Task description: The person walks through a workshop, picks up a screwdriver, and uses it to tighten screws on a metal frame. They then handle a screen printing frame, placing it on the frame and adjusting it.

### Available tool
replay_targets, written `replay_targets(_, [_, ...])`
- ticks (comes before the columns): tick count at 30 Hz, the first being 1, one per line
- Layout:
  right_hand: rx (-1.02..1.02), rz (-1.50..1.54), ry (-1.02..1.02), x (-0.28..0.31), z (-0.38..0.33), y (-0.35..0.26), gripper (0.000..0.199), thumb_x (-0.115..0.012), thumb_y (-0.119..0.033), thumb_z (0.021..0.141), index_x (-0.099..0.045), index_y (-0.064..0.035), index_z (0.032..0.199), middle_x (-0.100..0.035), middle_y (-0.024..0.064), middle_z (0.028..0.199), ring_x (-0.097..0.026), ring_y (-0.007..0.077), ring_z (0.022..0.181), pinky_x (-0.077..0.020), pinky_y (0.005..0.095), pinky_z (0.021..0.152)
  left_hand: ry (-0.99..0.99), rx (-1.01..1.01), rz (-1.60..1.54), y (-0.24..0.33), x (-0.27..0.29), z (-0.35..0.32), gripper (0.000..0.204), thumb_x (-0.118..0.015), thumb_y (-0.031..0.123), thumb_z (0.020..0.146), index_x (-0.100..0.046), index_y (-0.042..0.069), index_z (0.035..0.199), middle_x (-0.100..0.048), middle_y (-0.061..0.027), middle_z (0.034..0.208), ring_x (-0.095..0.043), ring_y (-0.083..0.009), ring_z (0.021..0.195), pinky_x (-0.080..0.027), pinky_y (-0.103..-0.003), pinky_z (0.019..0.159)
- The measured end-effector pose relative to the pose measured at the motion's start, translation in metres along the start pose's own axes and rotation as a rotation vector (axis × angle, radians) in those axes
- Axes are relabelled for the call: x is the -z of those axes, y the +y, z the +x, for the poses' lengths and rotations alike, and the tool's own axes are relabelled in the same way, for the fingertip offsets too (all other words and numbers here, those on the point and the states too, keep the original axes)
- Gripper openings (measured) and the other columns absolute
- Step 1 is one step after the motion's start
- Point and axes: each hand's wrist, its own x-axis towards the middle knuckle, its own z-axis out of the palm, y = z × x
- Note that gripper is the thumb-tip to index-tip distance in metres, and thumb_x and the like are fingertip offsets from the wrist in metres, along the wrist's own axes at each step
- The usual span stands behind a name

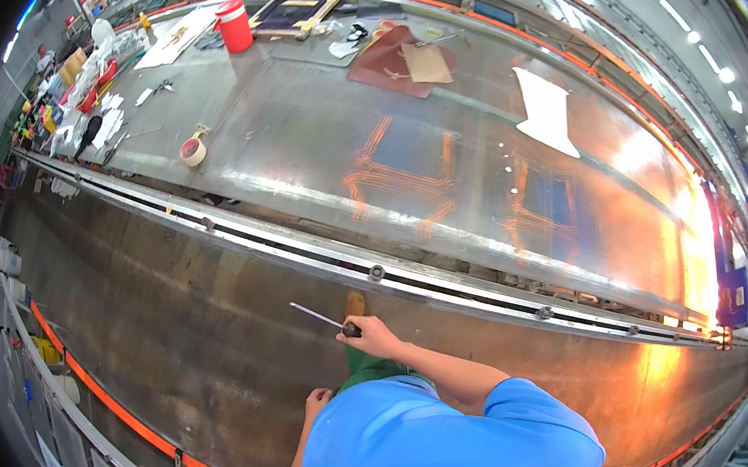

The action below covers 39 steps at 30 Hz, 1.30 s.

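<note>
Honestly, the right hand (372, 335) was wrapped shut around the dark handle of a thin metal tool (319, 318), probably a screwdriver or a scribe, though the fisheye made it too small to be sure. The tool was held low and nearly flat, its shaft pointed off to the person's left over the brown metal tabletop (200, 325), which would suit work done right at the surface. That arm was stretched forward from the blue sleeve, elbow bent, wrist kept down close to the sheet. The left hand (317, 403) was kept back near the body, loosely curled; nothing could be made out in it, and how far it was open couldn't be told. A green cloth (369, 370) was seen between the two hands. Further off, past the long steel rail (370, 271), a roll of tape (192, 151) and a red cup (234, 27) were left well apart from the hands.
</note>
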Motion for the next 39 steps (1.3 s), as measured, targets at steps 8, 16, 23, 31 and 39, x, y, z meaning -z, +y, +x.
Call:
replay_targets(8, [0.318, -0.186, -0.253, 0.012, 0.119, -0.029, 0.029, -0.071, -0.033, 0.08, -0.061, -0.006, 0.084, -0.06, 0.013, 0.084, -0.059, 0.0326, 0.085, -0.048, 0.0416, 0.073, 0.266, 0.11, -0.098, -0.096, 0.076, 0.056, 0.03, -0.063, 0.024, 0.09, -0.066, -0.006, 0.093, -0.068, -0.0113, 0.085, -0.061, -0.0166, 0.078, -0.05, -0.033, 0.071])
replay_targets(16, [0.086, -0.366, -0.397, 0.031, 0.156, -0.046, 0.022, -0.065, -0.006, 0.068, -0.061, -0.0038, 0.089, -0.052, 0.0116, 0.107, -0.055, 0.031, 0.099, -0.0484, 0.0415, 0.079, 0.222, 0.359, -0.135, -0.016, 0.126, 0.045, 0.039, -0.054, 0.03, 0.095, -0.063, -0.004, 0.112, -0.068, -0.0137, 0.103, -0.062, -0.0168, 0.093, -0.049, -0.03, 0.082])
replay_targets(23, [0.083, -0.178, -0.353, 0.009, 0.183, -0.05, 0.019, -0.064, -0.003, 0.069, -0.061, -0.008, 0.088, -0.052, 0.0085, 0.107, -0.054, 0.0281, 0.097, -0.0473, 0.0379, 0.081, 0.144, 0.445, -0.101, 0.049, 0.158, 0.039, 0.039, -0.051, 0.029, 0.097, -0.061, -0.003, 0.115, -0.067, -0.0128, 0.107, -0.061, -0.0173, 0.097, -0.048, -0.03, 0.084])
replay_targets(31, [-0.165, -0.108, -0.353, -0.014, 0.181, -0.062, 0.018, -0.064, -0.005, 0.07, -0.061, -0.0083, 0.087, -0.058, 0.0069, 0.09, -0.057, 0.0259, 0.09, -0.0458, 0.0386, 0.079, 0.209, 0.02, 0.274, 0.164, 0.209, 0.126, 0.024, -0.059, 0.015, 0.093, -0.06, 0.001, 0.112, -0.064, -0.013, 0.102, -0.062, -0.0201, 0.093, -0.049, -0.031, 0.08])
replay_targets(39, [-0.237, 0.114, -0.252, -0.025, 0.177, -0.072, 0.016, -0.065, -0.004, 0.072, -0.061, -0.007, 0.087, -0.058, 0.0087, 0.086, -0.058, 0.0296, 0.088, -0.0467, 0.0406, 0.077, 0.003, -0.357, 0.391, 0.337, 0.188, 0.212, 0.02, -0.066, 0.018, 0.087, -0.06, 0.005, 0.102, -0.059, -0.0056, 0.072, -0.057, -0.0169, 0.061, -0.045, -0.03, 0.06])
